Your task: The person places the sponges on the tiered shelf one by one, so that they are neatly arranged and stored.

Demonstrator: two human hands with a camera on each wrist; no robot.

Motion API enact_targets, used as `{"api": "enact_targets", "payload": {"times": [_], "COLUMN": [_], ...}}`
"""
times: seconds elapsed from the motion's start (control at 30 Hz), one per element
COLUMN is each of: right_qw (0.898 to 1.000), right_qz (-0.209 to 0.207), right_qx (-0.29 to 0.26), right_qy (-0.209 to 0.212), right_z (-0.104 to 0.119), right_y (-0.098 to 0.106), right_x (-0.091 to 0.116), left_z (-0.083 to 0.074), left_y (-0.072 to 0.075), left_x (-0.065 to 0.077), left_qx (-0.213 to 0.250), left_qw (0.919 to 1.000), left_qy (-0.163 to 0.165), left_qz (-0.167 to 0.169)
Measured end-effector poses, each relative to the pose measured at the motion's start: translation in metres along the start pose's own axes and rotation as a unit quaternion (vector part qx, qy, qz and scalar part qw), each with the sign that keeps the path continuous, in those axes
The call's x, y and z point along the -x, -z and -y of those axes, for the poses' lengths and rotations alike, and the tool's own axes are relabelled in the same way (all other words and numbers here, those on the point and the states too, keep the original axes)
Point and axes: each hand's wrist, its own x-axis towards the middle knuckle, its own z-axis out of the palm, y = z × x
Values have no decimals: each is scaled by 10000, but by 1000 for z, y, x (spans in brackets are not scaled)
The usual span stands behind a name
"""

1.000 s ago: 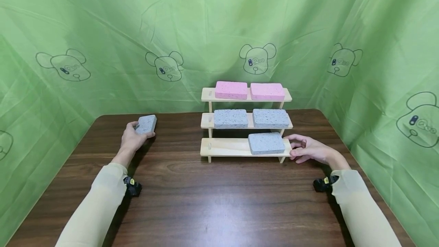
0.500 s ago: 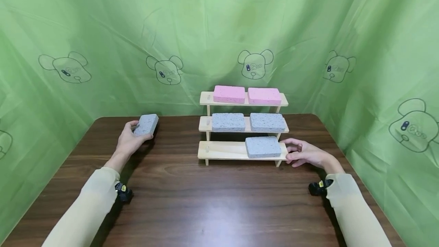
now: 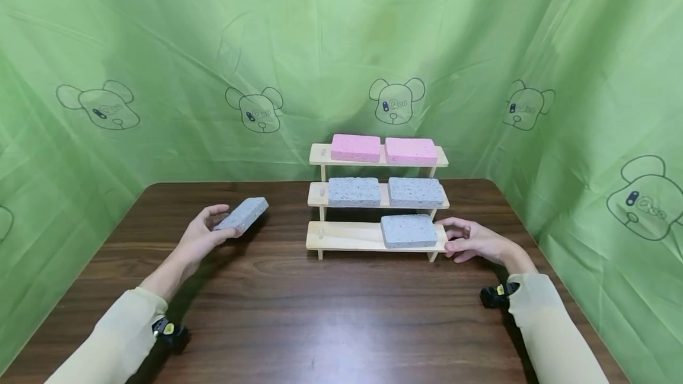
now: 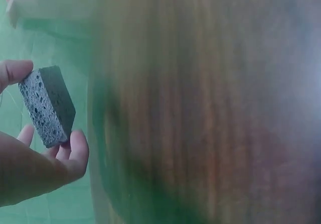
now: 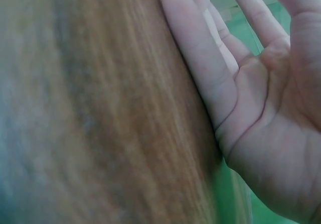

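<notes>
My left hand grips a pale blue-grey sponge between thumb and fingers, above the left part of the table. In the left wrist view the same sponge shows its pores, with the thumb at one end and fingertips at the other. A three-tier wooden display rack stands right of centre. My right hand holds the right end of its lowest shelf, thumb in front and index finger behind. Only the palm and bent fingers of the right hand show in the right wrist view; its fingertips are cut off.
Two pink sponges lie on the top shelf, and two blue-grey sponges on the middle one. At the right of the bottom shelf lies another blue-grey sponge. Green printed cloth surrounds the dark wooden table.
My left hand has brought the sponge toward me and slightly right, turning it from steep to slanted. The right hand keeps its place at the rack, and the head view has shifted slightly.
</notes>
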Motion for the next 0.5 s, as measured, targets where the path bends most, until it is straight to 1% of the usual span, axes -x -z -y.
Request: {"api": "enact_targets", "payload": {"times": [0.13,0.27,0.37,0.5], "right_qw": [10000,10000,10000,10000], "right_qz": [-40,-16,2,-41], "right_qx": [-21,-76,-87,-66], "right_qy": [-33,-38,-7,27], "right_z": [-2,-4,-4,-1], "right_y": [0,-1,-2,-1], "right_x": [0,-3,-5,-3], "left_z": [3,4,3,1], "left_y": [-1,3,5,6], "left_x": [8,15,19,20], "left_qx": [359,654,706,765], "left_qw": [9991,9971,9966,9955], "left_qy": [146,222,189,111], "left_qz": [195,330,379,541]}}
